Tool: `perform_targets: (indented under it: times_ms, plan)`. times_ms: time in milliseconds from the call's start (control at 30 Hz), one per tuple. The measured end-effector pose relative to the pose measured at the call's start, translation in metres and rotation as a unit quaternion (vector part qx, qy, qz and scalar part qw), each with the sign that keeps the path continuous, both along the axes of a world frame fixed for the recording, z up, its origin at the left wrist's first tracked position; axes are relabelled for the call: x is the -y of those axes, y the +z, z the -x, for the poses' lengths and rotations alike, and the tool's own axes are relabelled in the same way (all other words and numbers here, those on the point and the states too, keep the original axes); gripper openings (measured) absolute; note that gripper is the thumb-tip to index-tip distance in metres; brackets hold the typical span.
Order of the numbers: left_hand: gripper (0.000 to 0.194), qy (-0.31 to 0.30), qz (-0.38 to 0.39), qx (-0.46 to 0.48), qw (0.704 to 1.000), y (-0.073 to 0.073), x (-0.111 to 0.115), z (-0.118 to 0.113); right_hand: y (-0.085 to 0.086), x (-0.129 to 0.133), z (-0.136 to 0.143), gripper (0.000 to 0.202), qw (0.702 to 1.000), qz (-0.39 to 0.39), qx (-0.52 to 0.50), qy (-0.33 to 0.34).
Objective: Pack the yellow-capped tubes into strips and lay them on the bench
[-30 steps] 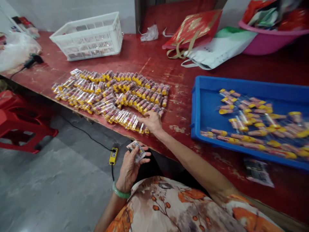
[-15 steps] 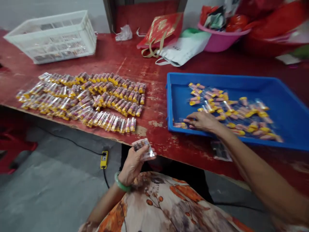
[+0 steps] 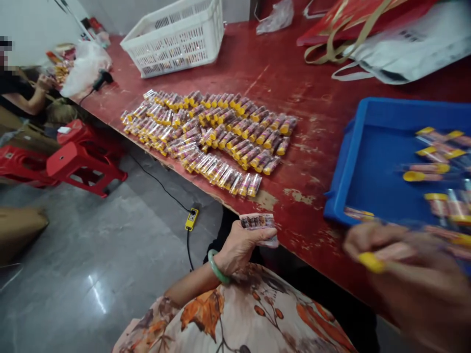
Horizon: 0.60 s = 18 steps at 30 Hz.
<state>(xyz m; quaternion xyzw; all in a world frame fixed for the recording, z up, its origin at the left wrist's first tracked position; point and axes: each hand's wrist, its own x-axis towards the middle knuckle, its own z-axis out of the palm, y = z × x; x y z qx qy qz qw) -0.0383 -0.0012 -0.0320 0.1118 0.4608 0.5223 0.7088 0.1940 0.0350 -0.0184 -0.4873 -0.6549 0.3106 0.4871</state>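
Note:
Near the table's front edge, my left hand (image 3: pixel 237 245) is closed on a thin stack of small printed cards (image 3: pixel 257 222), thumb across the top. My right hand (image 3: pixel 408 264), blurred by motion, grips a small tube with a yellow end (image 3: pixel 371 263) at the near edge of the blue tray (image 3: pixel 340 164). Inside that tray lie several loose pink tubes (image 3: pixel 429 171) with yellow ends, some with clear film. To the left, many similar tubes in clear wrapping (image 3: pixel 224 135) are lined up in rows on the red table (image 3: pixel 294 93).
A white plastic crate (image 3: pixel 180 41) stands at the back, with red and white bags (image 3: pixel 412 49) to its right. Red stools (image 3: pixel 83 162) and a yellow power socket (image 3: pixel 192 219) are on the floor side. At far left sits another person (image 3: pixel 22 98) with hands at the table.
My right hand has lifted out of the tray towards me with a yellow-ended tube. The view has swung left, bringing in the stools and another person. My left hand still holds the cards.

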Motion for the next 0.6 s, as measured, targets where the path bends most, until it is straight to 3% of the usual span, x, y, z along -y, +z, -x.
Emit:
perform_targets:
  times_ms: [33, 67, 133, 167, 267, 400, 600]
  plan:
    - [0.042, -0.001, -0.002, -0.001, 1.0, -0.001, -0.001, 0.001, -0.002, 0.011, 0.019, 0.036, 0.987, 0.102, -0.084, 0.087]
    - [0.04, -0.003, -0.004, -0.002, 1.0, -0.002, -0.001, 0.002, -0.005, 0.019, 0.037, 0.033, 0.965, 0.173, -0.151, 0.124]
    - [0.038, -0.009, -0.014, 0.003, 1.0, -0.003, -0.002, 0.005, -0.011, 0.028, 0.065, 0.027, 0.934, 0.26, -0.195, 0.151]
    - [0.036, -0.012, -0.02, 0.007, 1.0, -0.004, -0.001, 0.006, -0.013, 0.029, 0.075, 0.025, 0.933, 0.275, -0.184, 0.14]
    - [0.033, -0.012, -0.027, 0.018, 0.999, -0.003, -0.001, 0.009, -0.015, 0.024, 0.095, 0.024, 0.943, 0.292, -0.124, 0.097]
    - [0.036, -0.02, -0.018, 0.022, 0.999, 0.0, 0.002, 0.014, -0.011, 0.016, 0.112, 0.026, 0.945, 0.299, -0.119, 0.063]
    - [0.037, -0.004, -0.01, 0.012, 1.0, 0.0, 0.005, 0.03, -0.009, 0.015, 0.114, 0.022, 0.952, 0.265, -0.132, 0.082]
